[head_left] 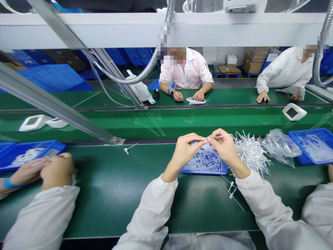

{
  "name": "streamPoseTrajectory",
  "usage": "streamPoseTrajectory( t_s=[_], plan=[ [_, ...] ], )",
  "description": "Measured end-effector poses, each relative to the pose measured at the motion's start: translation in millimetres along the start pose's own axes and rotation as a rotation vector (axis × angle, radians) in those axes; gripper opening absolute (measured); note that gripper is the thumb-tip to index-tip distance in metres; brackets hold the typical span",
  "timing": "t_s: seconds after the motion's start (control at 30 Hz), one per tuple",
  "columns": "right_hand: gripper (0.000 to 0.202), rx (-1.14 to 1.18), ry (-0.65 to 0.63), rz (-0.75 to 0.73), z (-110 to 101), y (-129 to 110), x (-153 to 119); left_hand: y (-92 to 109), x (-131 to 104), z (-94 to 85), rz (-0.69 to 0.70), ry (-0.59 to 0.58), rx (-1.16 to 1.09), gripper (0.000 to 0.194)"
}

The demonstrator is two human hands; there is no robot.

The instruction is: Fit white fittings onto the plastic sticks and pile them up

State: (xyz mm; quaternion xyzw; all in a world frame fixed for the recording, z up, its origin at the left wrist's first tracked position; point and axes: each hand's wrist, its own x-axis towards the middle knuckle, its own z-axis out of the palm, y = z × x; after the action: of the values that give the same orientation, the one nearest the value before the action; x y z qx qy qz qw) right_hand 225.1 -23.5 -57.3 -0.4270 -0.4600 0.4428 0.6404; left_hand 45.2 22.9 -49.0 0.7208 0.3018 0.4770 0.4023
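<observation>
Above a blue tray [203,171] of thin white tubes, my left hand [186,149] and my right hand [222,144] meet fingertip to fingertip. A thin white tube [223,135] sticks out to the right from my right hand's pinch. My left fingers pinch a small piece at the same spot, mostly hidden by the fingertips. A heap of white tubes with fittings [251,152] lies just right of my right hand. Below the tray, tubes with small white connectors [231,195] rest on the green table [109,201].
A clear plastic bag [281,146] and another blue tray [312,161] are at the right. A white fitting [127,150] lies left. A co-worker's hands [57,168] work at far left. A metal post [65,109] slants overhead. Two people sit across the green belt [182,123].
</observation>
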Motion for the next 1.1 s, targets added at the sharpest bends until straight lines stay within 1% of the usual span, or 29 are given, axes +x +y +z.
streamPoseTrajectory(
  t_s=[0.13,0.27,0.43,0.57,0.67,0.73,0.83,0.97,1.03,1.1],
  plan=[
    [0.025,0.036,-0.077,0.017,-4,-3,4,0,-1,1.0,-0.043,0.014,-0.058,0.011],
    [0.029,0.040,-0.038,-0.002,-6,-6,3,1,-2,5.1,-0.046,0.025,-0.111,0.014],
    [0.031,0.036,-0.077,-0.004,-6,-2,0,-2,-2,8.3,-0.062,0.046,-0.142,0.018],
    [0.032,0.051,-0.074,-0.011,-4,0,3,-4,-1,10.0,-0.094,0.055,-0.158,0.022],
    [0.030,0.116,-0.074,-0.031,-9,-5,8,-5,1,8.8,-0.101,0.065,-0.186,0.026],
    [0.030,0.104,-0.054,-0.048,-16,-14,11,-5,1,6.7,-0.104,0.061,-0.188,0.026],
    [0.030,0.032,-0.033,-0.070,-26,-32,9,-5,1,3.8,-0.110,0.016,-0.131,0.024],
    [0.030,-0.079,-0.095,-0.050,-29,-56,-2,-11,0,0.2,-0.067,-0.098,-0.033,0.026],
    [0.036,-0.121,-0.117,-0.017,-28,-65,-9,-21,1,-4.4,-0.044,-0.177,0.084,0.027],
    [0.041,-0.125,-0.129,0.000,-28,-71,-13,-40,4,-10.6,-0.031,-0.228,0.249,0.030]
  ],
)
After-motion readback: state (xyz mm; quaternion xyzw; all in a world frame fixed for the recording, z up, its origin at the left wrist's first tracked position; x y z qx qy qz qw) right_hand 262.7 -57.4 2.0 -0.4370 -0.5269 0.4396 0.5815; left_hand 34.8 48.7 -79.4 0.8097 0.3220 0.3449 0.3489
